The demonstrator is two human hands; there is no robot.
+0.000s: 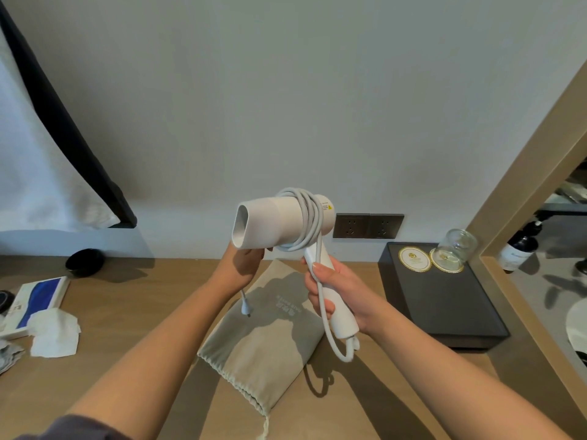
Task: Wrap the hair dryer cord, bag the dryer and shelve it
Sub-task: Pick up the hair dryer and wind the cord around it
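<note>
White plastic dryer, smooth cord coiled round barrel, pale cloth bag

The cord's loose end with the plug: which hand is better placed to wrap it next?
Left. The left hand sits under the dryer barrel, and the plug hangs below it, so it likely holds the cord end. The right hand grips the handle.

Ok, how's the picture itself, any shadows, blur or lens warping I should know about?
Head view: the hair dryer and its cord throw dark, soft-edged shadows onto the cloth bag and table. Head view: wide-angle warping leans the wooden frame at right. Head view: the centre is sharp, with no strong glare; the bag's print is too small to read.
</note>
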